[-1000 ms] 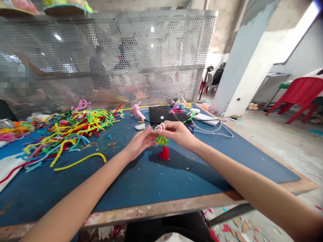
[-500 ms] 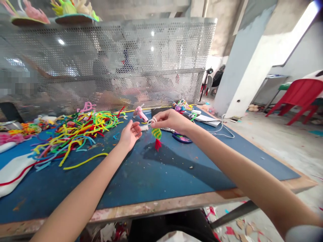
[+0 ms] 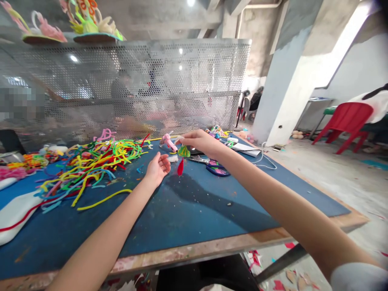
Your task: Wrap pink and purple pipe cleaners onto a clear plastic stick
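Observation:
My right hand (image 3: 200, 143) pinches the whitish cord at the top of a small green-and-yellow hanging ornament (image 3: 184, 151). A red tassel (image 3: 180, 167) dangles below it, above the blue mat (image 3: 182, 220). To its left, my left hand (image 3: 157, 169) is held palm inward with loosely curved fingers, apart from the ornament and holding nothing. Just behind the hands lie a pink glue gun (image 3: 168, 143) and a small whitish piece (image 3: 173, 159). Scissors with dark blue handles (image 3: 217, 168) rest under my right forearm.
A tangled heap of colourful pipe cleaners (image 3: 112, 159) covers the left of the table, beside a white flat object (image 3: 20, 218). A perforated metal screen (image 3: 182, 89) stands behind. White cable (image 3: 268, 161) lies at the right. A red chair (image 3: 348, 121) stands farther off.
The ornament has turned in the air and swung slightly left, its tassel hanging longer. My right hand stays pinched on its cord. The camera view has tilted up a little.

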The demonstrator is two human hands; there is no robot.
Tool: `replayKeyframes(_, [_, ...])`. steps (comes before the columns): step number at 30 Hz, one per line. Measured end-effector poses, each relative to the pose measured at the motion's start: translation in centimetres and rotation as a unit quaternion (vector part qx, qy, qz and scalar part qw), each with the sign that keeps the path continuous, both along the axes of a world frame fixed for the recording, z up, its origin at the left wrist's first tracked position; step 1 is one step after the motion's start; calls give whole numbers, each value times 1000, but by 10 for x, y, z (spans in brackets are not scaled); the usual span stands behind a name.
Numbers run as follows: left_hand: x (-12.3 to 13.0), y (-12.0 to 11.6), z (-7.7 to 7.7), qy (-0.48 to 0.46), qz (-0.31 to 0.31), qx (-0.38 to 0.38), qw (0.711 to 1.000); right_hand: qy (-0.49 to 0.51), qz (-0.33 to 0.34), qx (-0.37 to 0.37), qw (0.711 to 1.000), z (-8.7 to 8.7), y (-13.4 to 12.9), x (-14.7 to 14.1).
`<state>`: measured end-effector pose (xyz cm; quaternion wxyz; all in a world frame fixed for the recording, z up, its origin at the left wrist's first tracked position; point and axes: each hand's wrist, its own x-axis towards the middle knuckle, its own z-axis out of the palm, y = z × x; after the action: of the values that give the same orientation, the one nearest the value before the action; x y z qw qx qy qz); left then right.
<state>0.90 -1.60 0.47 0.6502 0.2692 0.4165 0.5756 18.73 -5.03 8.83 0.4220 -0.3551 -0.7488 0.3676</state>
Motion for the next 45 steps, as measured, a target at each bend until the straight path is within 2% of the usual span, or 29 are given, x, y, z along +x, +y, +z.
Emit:
replayKeyframes(4, [-1, -2, 2, 5, 1, -7, 1000, 1, 15, -19, 1000, 1, -2, -2])
replayKeyframes(7, [-1, -2, 4, 6, 1, -9, 1000, 12, 24, -5, 1000, -3, 0, -1])
replayKeyframes(14, [-1, -2, 4, 6, -1, -5, 1000, -11, -47, 6, 999, -13, 8, -4])
replayKeyframes(18, [-1, 0, 3, 16, -3, 3, 1000, -50, -18, 58, 997, -16, 12, -14])
replayKeyframes(20, [-1, 0, 3, 21, -12, 16, 1000, -44, -15, 59, 997, -19, 12, -19])
replayKeyframes(22, [1, 0, 3, 23, -37, 55, 998, -11, -14, 20, 1000, -24, 11, -24])
replayKeyframes(26, [2, -2, 2, 40, -148, 179, 972, 88, 25, -57, 994, -40, 6, -22])
replayKeyframes(31, [1, -4, 1, 107, -221, 228, 942, 159, 53, -76, 983, -59, 7, -9])
replayKeyframes(35, [3, -7, 2, 131, -213, 249, 936, 170, 57, -80, 981, -67, 8, -3])
replayKeyframes(41, [6, -11, 3, 142, -172, 284, 933, 143, 23, -85, 986, -71, 4, -2])
replayKeyframes(45, [11, -16, 5, 160, -169, 327, 916, 156, 14, -88, 984, -72, 4, -3])
